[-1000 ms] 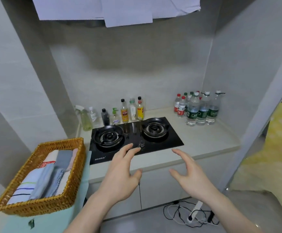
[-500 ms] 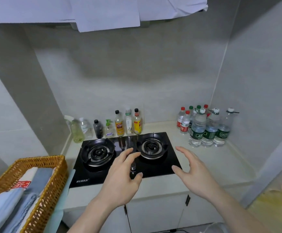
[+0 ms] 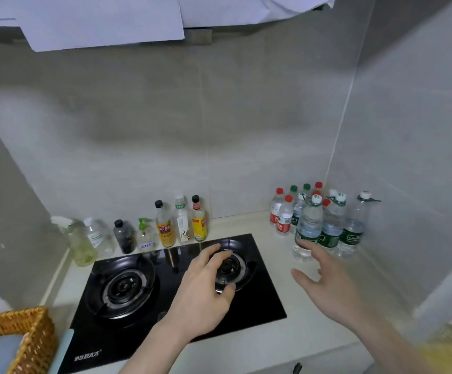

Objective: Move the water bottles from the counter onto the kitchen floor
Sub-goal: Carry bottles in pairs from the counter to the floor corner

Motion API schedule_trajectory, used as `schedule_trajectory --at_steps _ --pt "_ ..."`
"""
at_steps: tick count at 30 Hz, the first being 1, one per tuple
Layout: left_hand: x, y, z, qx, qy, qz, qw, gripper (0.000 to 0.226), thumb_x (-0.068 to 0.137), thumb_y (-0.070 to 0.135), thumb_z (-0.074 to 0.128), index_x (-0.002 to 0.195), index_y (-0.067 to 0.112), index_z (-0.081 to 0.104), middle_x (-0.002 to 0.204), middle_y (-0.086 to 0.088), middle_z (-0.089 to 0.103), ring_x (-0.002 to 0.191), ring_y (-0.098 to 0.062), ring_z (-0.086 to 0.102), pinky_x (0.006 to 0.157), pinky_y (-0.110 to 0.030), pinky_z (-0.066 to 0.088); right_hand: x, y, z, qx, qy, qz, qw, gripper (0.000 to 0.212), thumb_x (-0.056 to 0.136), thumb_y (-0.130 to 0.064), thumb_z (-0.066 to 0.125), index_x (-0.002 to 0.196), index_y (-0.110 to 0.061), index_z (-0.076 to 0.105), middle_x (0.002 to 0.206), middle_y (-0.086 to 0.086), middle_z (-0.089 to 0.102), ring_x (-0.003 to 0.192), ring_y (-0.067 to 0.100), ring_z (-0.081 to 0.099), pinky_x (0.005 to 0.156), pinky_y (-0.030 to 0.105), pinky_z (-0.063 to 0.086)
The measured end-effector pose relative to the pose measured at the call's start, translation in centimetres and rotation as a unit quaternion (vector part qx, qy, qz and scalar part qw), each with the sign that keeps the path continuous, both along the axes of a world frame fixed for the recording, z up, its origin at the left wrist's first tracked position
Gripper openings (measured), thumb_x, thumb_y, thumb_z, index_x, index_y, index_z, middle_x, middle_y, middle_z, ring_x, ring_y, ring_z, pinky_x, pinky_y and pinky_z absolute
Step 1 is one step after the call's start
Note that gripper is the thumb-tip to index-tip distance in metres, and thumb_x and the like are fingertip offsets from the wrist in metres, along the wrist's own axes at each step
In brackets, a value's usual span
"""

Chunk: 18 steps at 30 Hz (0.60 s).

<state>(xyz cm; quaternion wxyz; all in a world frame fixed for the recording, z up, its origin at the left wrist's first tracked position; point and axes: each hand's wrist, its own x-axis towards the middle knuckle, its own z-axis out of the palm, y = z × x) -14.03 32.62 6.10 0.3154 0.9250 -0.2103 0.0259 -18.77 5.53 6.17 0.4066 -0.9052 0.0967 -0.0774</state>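
Several clear water bottles (image 3: 311, 220) stand clustered in the back right corner of the pale counter (image 3: 308, 330); the front ones are large with green labels, the rear ones smaller with red or green caps. My right hand (image 3: 327, 282) is open, fingers spread, its fingertips close to the base of the nearest large green-label bottle (image 3: 308, 233), apparently not gripping it. Over the right burner of the black stove (image 3: 149, 319) hovers my left hand (image 3: 203, 290), also open and holding nothing. The floor is out of view.
A row of condiment and cleaning bottles (image 3: 165, 225) lines the back wall behind the stove. A wicker basket (image 3: 22, 338) with folded cloths sits at the lower left. Tiled walls enclose the corner on the back and right. Papers (image 3: 106, 20) hang overhead.
I have come closer to the counter, and the view has shifted. Both open hands have reached forward; the right one has moved toward the water bottles.
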Motion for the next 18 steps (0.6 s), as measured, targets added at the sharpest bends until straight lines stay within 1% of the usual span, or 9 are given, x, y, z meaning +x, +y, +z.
schedule_trajectory --at_steps 3,5,8,10,11,13,15,18 --pt "2.1 -1.2 0.3 0.002 -0.012 -0.009 1.0 0.063 0.089 0.037 0.064 0.146 0.042 0.038 0.152 0.028 0.022 0.144 -0.001 0.024 0.116 -0.018 0.017 1.9 -1.7 0.0 -0.002 -0.013 -0.006 1.0 0.059 0.09 -0.042 0.068 0.138 -0.057 0.038 0.139 -0.033 0.039 0.129 0.004 0.048 0.111 0.037 0.044" --pt "3.4 -2.1 0.6 -0.002 -0.013 -0.012 1.0 0.062 0.089 0.036 0.065 0.145 0.043 0.039 0.15 0.029 0.023 0.143 0.001 0.023 0.115 -0.017 0.016 3.2 -2.6 0.1 0.003 -0.016 -0.009 1.0 0.061 0.089 -0.042 0.068 0.141 -0.055 0.038 0.14 -0.033 0.04 0.125 0.002 0.05 0.11 0.036 0.045" --pt "5.0 -3.7 0.8 0.001 -0.011 -0.016 1.0 0.062 0.09 0.036 0.064 0.146 0.04 0.039 0.155 0.023 0.023 0.145 -0.001 0.021 0.118 -0.018 0.016 5.0 -4.1 0.3 0.003 -0.021 -0.006 1.0 0.059 0.09 -0.045 0.069 0.139 -0.056 0.039 0.14 -0.031 0.045 0.124 0.0 0.049 0.106 0.033 0.045" --pt "5.7 -4.9 0.8 0.004 -0.01 -0.017 1.0 0.063 0.09 0.036 0.064 0.147 0.039 0.038 0.156 0.022 0.023 0.145 -0.002 0.021 0.117 -0.017 0.016 6.3 -5.3 0.4 0.002 -0.024 0.0 1.0 0.058 0.09 -0.042 0.069 0.138 -0.057 0.039 0.14 -0.031 0.047 0.126 -0.001 0.048 0.108 0.033 0.044" --pt "6.2 -5.7 0.8 0.003 -0.006 -0.018 1.0 0.063 0.09 0.036 0.064 0.147 0.04 0.038 0.156 0.022 0.023 0.145 -0.002 0.022 0.117 -0.018 0.017 6.9 -6.0 0.3 0.002 -0.023 0.002 1.0 0.059 0.09 -0.04 0.069 0.139 -0.056 0.04 0.138 -0.031 0.046 0.127 -0.001 0.047 0.109 0.033 0.043" --pt "7.2 -7.5 0.7 0.001 0.004 -0.023 1.0 0.064 0.089 0.036 0.064 0.147 0.04 0.038 0.156 0.021 0.023 0.144 -0.003 0.024 0.119 -0.023 0.022 8.1 -7.6 0.2 0.008 -0.022 0.002 1.0 0.059 0.09 -0.035 0.07 0.142 -0.048 0.043 0.136 -0.029 0.047 0.127 0.0 0.047 0.109 0.031 0.043" --pt "8.5 -9.8 0.5 0.0 0.014 -0.023 1.0 0.064 0.087 0.037 0.064 0.146 0.039 0.039 0.156 0.02 0.024 0.144 -0.005 0.027 0.12 -0.028 0.027 9.5 -9.6 -0.1 0.016 -0.024 0.002 1.0 0.059 0.09 -0.03 0.071 0.141 -0.042 0.046 0.136 -0.024 0.051 0.127 0.004 0.051 0.108 0.032 0.045" --pt "11.0 -14.2 -0.1 0.003 0.029 -0.018 0.999 0.063 0.086 0.037 0.064 0.145 0.037 0.042 0.154 0.016 0.029 0.142 -0.008 0.033 0.118 -0.027 0.03 11.8 -13.5 -0.6 0.015 -0.019 -0.001 1.0 0.061 0.089 -0.03 0.073 0.143 -0.039 0.047 0.14 -0.019 0.053 0.13 0.006 0.052 0.11 0.036 0.045"
